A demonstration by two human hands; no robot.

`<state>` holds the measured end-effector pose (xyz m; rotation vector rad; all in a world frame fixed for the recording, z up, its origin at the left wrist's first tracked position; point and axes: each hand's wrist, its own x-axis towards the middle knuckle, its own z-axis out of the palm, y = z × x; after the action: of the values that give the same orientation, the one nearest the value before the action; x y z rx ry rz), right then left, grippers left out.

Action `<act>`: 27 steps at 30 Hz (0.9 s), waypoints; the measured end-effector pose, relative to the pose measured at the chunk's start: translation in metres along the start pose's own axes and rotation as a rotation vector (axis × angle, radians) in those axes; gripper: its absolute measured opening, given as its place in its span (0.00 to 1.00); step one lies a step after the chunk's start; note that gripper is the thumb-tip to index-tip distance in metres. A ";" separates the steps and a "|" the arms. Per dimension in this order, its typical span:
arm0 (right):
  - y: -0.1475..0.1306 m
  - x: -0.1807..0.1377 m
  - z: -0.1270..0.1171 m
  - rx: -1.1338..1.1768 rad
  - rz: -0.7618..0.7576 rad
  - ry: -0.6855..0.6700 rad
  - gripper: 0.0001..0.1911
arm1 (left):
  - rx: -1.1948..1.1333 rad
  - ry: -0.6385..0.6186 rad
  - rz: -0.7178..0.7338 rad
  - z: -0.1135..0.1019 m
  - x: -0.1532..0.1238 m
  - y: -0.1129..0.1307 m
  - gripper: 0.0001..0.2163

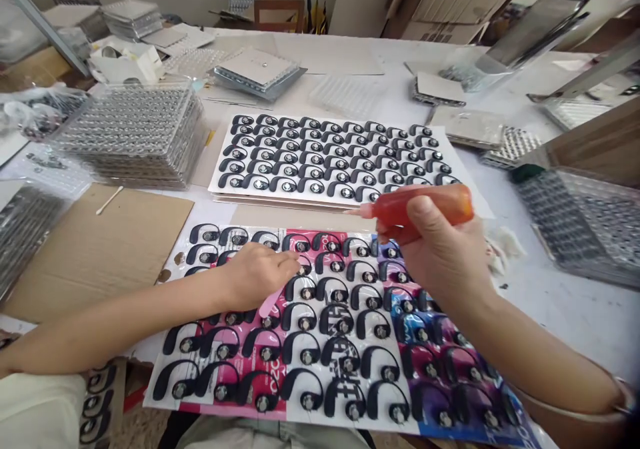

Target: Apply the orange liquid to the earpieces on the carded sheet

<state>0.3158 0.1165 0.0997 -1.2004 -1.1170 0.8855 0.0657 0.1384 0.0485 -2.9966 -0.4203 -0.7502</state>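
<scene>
Head view: right hand (445, 255) had fingers wrapped round a translucent red-orange plastic squeeze bottle (397, 207), raised over the near sheet, thin nozzle pointing left. Bottle looked light, soft-walled, likely slippery if wet; best held round its belly, clear of the nozzle.

Left hand (257, 272) rested at the near sheet, fingers bunched; a flat pink strip (271, 303) poked out beneath, couldn't tell if gripped. Black curved hooks with round metallic discs (290, 383) sat in rows on the shiny multicoloured printed sheet (285, 409). Hooks seemed light, fairly stiff; best taken by the curved arm, off the disc.

White table (530, 315), cluttered: far white sheet (443, 137) of similar hooks, stacked clear plastic trays (135, 125) left, brown cardboard (75, 262) with white cotton swab (109, 201). Wooden chair (279, 3) stood beyond.
</scene>
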 end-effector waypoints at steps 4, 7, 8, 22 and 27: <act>0.020 0.000 0.024 0.130 -0.028 0.005 0.11 | 0.118 0.060 0.026 0.008 0.004 0.002 0.09; 0.041 -0.003 0.030 0.081 -0.064 0.006 0.11 | 0.161 0.039 0.035 0.010 0.004 0.004 0.09; 0.046 -0.004 0.031 0.048 -0.095 0.007 0.12 | 0.174 0.032 0.042 0.009 0.003 0.005 0.09; 0.060 -0.015 0.037 -0.247 -0.488 -0.169 0.07 | 0.238 -0.049 0.067 0.013 -0.001 0.013 0.07; 0.061 -0.015 0.039 -0.250 -0.506 -0.187 0.08 | 0.233 -0.048 0.071 0.013 -0.001 0.013 0.09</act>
<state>0.2772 0.1223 0.0375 -0.9740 -1.6301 0.4824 0.0739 0.1262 0.0371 -2.7998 -0.3724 -0.5805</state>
